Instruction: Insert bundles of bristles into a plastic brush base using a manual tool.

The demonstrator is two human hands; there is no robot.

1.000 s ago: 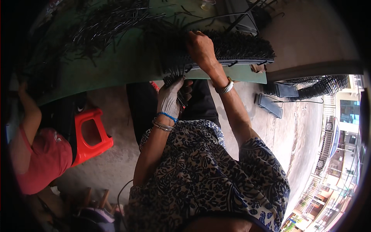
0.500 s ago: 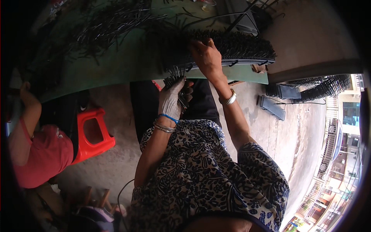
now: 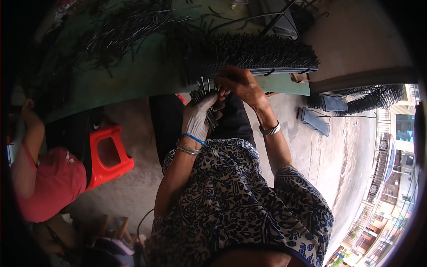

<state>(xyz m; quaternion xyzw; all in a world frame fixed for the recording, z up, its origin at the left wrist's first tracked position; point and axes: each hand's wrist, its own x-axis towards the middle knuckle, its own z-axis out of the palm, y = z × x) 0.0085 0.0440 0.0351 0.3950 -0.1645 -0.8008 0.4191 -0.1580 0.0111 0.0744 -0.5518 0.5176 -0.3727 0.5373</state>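
Note:
My left hand (image 3: 196, 116), in a pale knit glove, is closed around a bundle of thin dark strips (image 3: 201, 91) that fan out above and below the fist. Bent over the top of that bundle is my bare right hand (image 3: 245, 86), its fingers drawn together by the left thumb; what they pinch is hidden. Just beyond both hands, a long rack-like holder (image 3: 278, 70) lies along the table's near edge. Dense upright dark strips (image 3: 262, 50) fill it like bristles.
Loose dark strips (image 3: 129, 33) lie heaped on the green table (image 3: 120, 89). At the left, a co-worker in a red top (image 3: 55, 182) sits by a red plastic stool (image 3: 111, 155). Grey-and-black racks (image 3: 313, 121) rest on the floor at the right.
My right hand has come back from the bristle-filled holder toward me and down to the bundle's top. The left hand keeps its grip in nearly the same place.

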